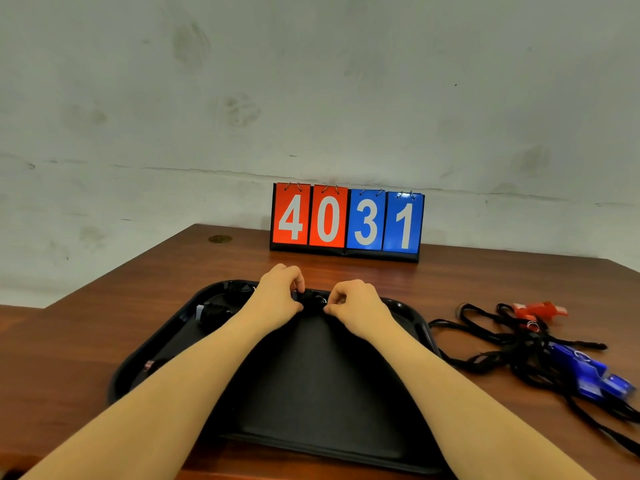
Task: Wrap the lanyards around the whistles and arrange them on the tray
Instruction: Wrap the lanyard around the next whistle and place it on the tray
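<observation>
Standing on brown table [485,282], scoreboard [347,221] against seemingly smudged wall [242,98].

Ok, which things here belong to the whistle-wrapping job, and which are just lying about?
Part of the job:
- black tray
- wrapped whistle pinched between left hand and right hand
- wrapped bundles at the tray's far left
- red whistle, blue whistles and tangled black lanyards on the table to the right

Just lying about:
- scoreboard reading 4031
- wooden table
</observation>
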